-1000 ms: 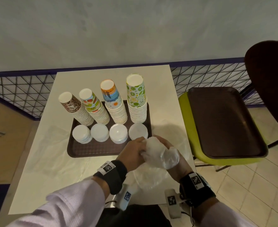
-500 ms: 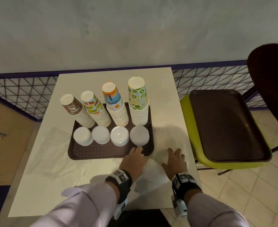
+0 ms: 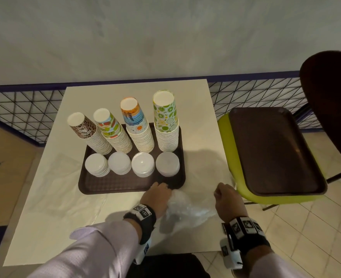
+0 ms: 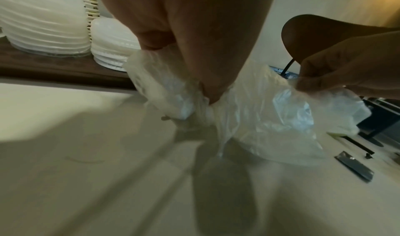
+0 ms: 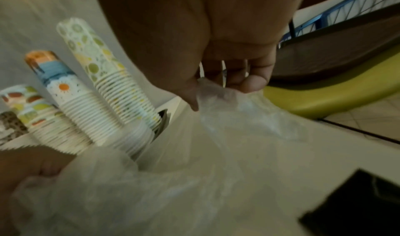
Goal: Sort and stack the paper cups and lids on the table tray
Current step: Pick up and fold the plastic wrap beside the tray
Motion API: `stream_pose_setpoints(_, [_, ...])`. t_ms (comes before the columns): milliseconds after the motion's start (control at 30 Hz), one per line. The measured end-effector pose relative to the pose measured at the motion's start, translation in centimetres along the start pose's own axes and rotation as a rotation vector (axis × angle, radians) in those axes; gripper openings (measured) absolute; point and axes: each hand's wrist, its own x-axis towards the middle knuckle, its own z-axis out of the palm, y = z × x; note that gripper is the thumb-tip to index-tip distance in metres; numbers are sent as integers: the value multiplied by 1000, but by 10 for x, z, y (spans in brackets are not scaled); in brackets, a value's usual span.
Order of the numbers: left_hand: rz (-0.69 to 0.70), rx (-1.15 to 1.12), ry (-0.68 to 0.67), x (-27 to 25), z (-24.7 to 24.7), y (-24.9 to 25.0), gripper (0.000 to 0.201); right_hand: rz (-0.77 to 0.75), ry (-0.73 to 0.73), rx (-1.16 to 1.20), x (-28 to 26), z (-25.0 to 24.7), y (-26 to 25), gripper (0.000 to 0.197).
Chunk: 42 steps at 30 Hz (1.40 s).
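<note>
A brown tray point(image 3: 125, 184) on the white table point(image 3: 45, 197) carries several upside-down stacks of printed paper cups point(image 3: 166, 121) along its far side and several piles of white lids point(image 3: 167, 163) in front of them. Just before the tray's near right corner, my left hand point(image 3: 158, 194) grips one end of a crumpled clear plastic bag point(image 3: 182, 212). My right hand point(image 3: 224, 194) pinches the bag's other end point(image 5: 216, 92). The bag stretches between both hands just above the table point(image 4: 259, 113).
A second brown tray point(image 3: 274, 149) lies on a green chair seat point(image 3: 225, 137) right of the table. A dark chair back point(image 3: 330, 93) rises beyond it. A black mesh fence point(image 3: 21, 111) runs behind the table. Tiled floor lies at the lower right.
A second ago both hands held the bunched bag together above the table. They dropped to the table and have now moved apart, the right hand going right, pulling the bag out between them.
</note>
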Motion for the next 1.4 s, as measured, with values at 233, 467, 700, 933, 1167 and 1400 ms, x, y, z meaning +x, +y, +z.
stream_pose_setpoints(233, [26, -32, 81, -20, -36, 15, 33, -78, 363, 217, -16, -52, -6, 14])
stream_pose_setpoints(467, [288, -617, 438, -45, -104, 32, 58, -298, -48, 559, -22, -79, -88, 23])
stream_pose_setpoints(700, [109, -588, 719, -89, -128, -3, 11, -602, -119, 643, -25, -64, -139, 43])
stream_pose_setpoints(933, [32, -1312, 694, -128, -133, -51, 36, -533, -222, 693, -14, -25, -203, 28])
stream_pose_setpoints(1167, [25, -1292, 650, -170, -139, -111, 48, -432, -215, 983, -12, -6, -286, 43])
stream_pose_setpoints(1400, [-47, -1237, 749, -185, -128, -137, 38, -329, -406, 922, -33, 41, -356, 22])
